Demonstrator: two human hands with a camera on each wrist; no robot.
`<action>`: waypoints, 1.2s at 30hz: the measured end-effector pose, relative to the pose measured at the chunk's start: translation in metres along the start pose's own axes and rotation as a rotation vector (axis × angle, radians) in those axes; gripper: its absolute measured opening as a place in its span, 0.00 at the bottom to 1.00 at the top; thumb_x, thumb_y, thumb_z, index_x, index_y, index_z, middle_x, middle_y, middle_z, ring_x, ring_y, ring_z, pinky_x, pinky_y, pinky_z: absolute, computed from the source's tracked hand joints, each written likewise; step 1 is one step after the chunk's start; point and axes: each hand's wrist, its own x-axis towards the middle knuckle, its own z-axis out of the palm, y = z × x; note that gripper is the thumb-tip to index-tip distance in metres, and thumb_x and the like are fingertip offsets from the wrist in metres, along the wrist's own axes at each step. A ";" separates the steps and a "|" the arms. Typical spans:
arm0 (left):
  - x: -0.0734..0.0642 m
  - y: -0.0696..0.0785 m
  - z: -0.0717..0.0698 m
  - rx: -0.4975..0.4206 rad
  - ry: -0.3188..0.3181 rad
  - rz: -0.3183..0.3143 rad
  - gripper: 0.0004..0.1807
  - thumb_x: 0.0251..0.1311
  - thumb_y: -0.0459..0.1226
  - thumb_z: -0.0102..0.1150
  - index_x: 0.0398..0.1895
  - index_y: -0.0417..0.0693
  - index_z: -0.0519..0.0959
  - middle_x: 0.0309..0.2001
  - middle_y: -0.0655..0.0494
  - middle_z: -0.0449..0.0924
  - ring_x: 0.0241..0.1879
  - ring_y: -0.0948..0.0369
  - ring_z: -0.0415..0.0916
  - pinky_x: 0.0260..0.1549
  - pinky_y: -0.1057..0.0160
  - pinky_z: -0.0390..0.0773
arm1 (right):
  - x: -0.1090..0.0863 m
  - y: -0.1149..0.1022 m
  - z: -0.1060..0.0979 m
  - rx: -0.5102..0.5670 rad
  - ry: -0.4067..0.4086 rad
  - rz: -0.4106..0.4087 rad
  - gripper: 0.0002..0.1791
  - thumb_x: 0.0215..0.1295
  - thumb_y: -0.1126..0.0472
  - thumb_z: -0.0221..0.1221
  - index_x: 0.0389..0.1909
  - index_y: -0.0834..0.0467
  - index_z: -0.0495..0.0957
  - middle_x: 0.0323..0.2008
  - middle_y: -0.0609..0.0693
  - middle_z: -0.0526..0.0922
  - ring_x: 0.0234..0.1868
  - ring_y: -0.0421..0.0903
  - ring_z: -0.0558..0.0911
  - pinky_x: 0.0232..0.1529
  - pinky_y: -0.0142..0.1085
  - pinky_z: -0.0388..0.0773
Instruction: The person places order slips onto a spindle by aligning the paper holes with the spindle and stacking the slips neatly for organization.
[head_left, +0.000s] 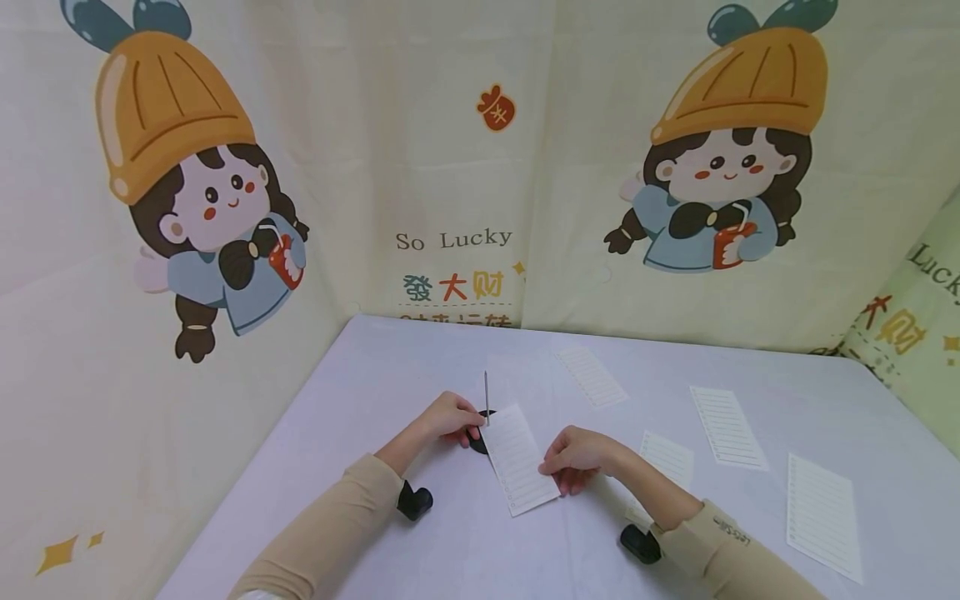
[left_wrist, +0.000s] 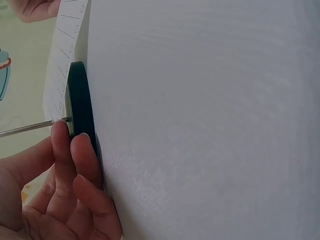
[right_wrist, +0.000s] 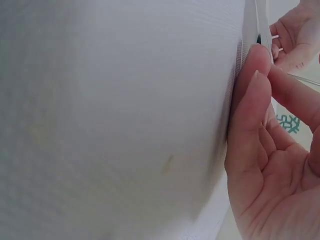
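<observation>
A bill spike with a round black base (head_left: 477,444) and a thin upright metal rod (head_left: 486,392) stands on the white table. One lined paper slip (head_left: 517,462) lies slanted against it, its upper left corner at the foot of the rod. My left hand (head_left: 450,417) holds that corner, its fingertips close to the rod; in the left wrist view its lower fingers lie by the dark base (left_wrist: 81,100). With thumb and finger my right hand (head_left: 581,460) pinches the slip's lower right edge. Whether the rod pierces the paper, I cannot tell.
More lined slips lie to the right: one at the back (head_left: 591,375), another farther right (head_left: 727,427), one partly behind my right forearm (head_left: 667,457), and one near the right edge (head_left: 823,517). A printed cloth backdrop (head_left: 450,183) hangs behind the table.
</observation>
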 end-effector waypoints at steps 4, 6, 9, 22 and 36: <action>0.000 0.000 0.001 0.008 0.007 -0.006 0.07 0.55 0.36 0.59 0.28 0.40 0.81 0.16 0.57 0.78 0.11 0.66 0.71 0.13 0.71 0.63 | -0.001 -0.002 -0.002 -0.013 -0.015 -0.024 0.09 0.57 0.60 0.61 0.23 0.62 0.78 0.14 0.49 0.77 0.13 0.38 0.74 0.16 0.28 0.72; 0.001 0.000 0.001 0.004 0.010 -0.010 0.06 0.55 0.36 0.59 0.28 0.40 0.81 0.16 0.57 0.77 0.11 0.66 0.72 0.13 0.71 0.63 | -0.001 -0.004 -0.004 -0.045 -0.004 -0.046 0.09 0.57 0.60 0.61 0.25 0.61 0.78 0.15 0.49 0.78 0.14 0.39 0.75 0.17 0.30 0.72; 0.002 -0.001 0.002 0.003 0.014 -0.012 0.07 0.55 0.36 0.60 0.29 0.40 0.81 0.16 0.57 0.77 0.11 0.66 0.72 0.13 0.71 0.63 | 0.002 -0.007 -0.011 -0.132 0.053 -0.116 0.07 0.58 0.60 0.60 0.28 0.61 0.78 0.18 0.50 0.79 0.16 0.40 0.75 0.18 0.32 0.72; 0.001 -0.001 0.002 0.012 0.018 -0.007 0.06 0.55 0.35 0.59 0.29 0.40 0.81 0.16 0.57 0.77 0.11 0.66 0.71 0.12 0.71 0.64 | 0.044 0.000 -0.078 -0.683 0.495 -0.455 0.09 0.58 0.69 0.57 0.39 0.66 0.70 0.34 0.59 0.74 0.35 0.56 0.74 0.36 0.48 0.71; 0.004 -0.001 0.002 0.030 0.016 -0.008 0.08 0.55 0.37 0.59 0.31 0.40 0.81 0.16 0.57 0.77 0.11 0.65 0.71 0.12 0.71 0.64 | 0.072 0.017 -0.106 -0.844 0.575 -0.131 0.19 0.66 0.64 0.51 0.56 0.64 0.63 0.53 0.61 0.64 0.54 0.62 0.63 0.49 0.56 0.60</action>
